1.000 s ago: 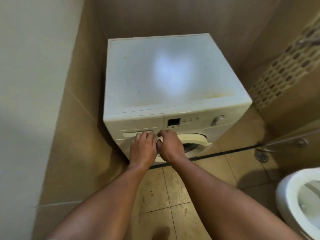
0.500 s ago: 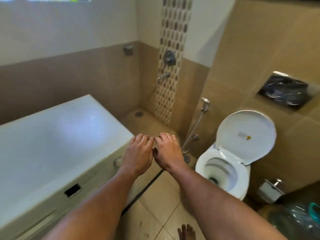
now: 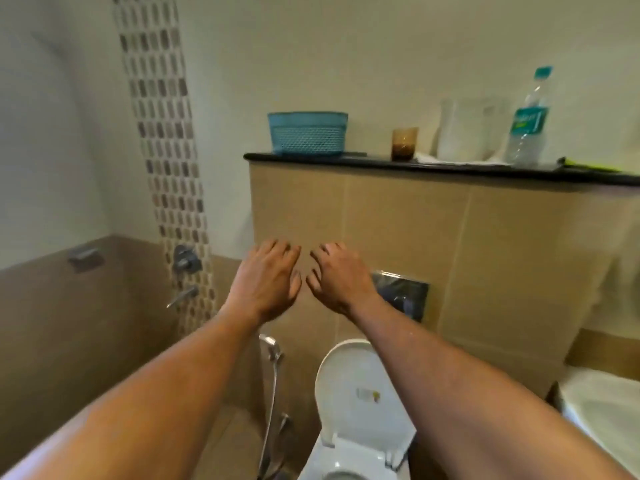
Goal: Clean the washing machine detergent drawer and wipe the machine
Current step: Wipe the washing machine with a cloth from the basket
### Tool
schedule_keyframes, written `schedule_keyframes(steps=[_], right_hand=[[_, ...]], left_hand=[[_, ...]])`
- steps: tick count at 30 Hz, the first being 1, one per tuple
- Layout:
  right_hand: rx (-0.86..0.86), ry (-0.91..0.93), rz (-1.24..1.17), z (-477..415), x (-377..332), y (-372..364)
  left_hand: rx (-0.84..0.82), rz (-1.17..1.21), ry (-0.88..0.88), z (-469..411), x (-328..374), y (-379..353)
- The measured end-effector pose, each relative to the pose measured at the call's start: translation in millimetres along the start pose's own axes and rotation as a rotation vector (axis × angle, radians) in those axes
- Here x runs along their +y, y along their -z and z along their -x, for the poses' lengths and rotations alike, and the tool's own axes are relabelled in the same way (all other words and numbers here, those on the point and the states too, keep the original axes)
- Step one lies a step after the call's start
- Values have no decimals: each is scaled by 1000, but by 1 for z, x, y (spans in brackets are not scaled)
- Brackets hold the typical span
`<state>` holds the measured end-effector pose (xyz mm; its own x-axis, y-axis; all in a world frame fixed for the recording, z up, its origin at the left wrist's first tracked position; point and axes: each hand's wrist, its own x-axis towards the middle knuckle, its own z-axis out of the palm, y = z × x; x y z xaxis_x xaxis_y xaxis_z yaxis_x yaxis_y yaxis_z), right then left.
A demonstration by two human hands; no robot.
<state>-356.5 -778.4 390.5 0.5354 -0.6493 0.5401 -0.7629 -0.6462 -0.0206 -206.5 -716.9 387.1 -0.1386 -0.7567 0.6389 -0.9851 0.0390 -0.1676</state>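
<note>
The washing machine and its detergent drawer are out of view. My left hand (image 3: pixel 266 278) and my right hand (image 3: pixel 337 277) are stretched out side by side in the air, backs up, fingers loosely spread. Neither hand holds anything. They hover in front of the tiled half wall (image 3: pixel 450 244) above the toilet (image 3: pixel 360 407). On the black ledge (image 3: pixel 346 159) above stand a blue mesh basket (image 3: pixel 307 132), a brown glass (image 3: pixel 404 143), a white jug (image 3: pixel 464 131) and a clear water bottle (image 3: pixel 528 119).
The toilet lid stands up, with a chrome flush plate (image 3: pixel 403 294) behind my right hand. A hand spray hose (image 3: pixel 273 358) hangs left of the toilet. Shower taps (image 3: pixel 185 263) sit on the mosaic strip. A white basin edge (image 3: pixel 602 407) shows at lower right.
The view has swung right and up, from the washing machine's front to the toilet wall and ledge. My hands left the machine's drawer panel and stay raised together, holding nothing.
</note>
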Motion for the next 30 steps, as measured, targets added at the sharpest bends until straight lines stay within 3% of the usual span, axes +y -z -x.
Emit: schedule_keyframes(steps=[7,11,16,24,30], right_hand=[[291,-37,65,-139,82,97],[313,-35,42,-204,109,110],[211,-80,-78,-269,144,84],[184,-158,-370,-329,187,30],[132,-126,-520,-347,192,19]], left_hand=[[202,-56,15,-183,-38,55],[132,-10,87,-246,-77,66],[-10,47,213,-293,-117,33],[-18,661,583,-351,-151,-48],[-11,1089,780,-389,-168,-63]])
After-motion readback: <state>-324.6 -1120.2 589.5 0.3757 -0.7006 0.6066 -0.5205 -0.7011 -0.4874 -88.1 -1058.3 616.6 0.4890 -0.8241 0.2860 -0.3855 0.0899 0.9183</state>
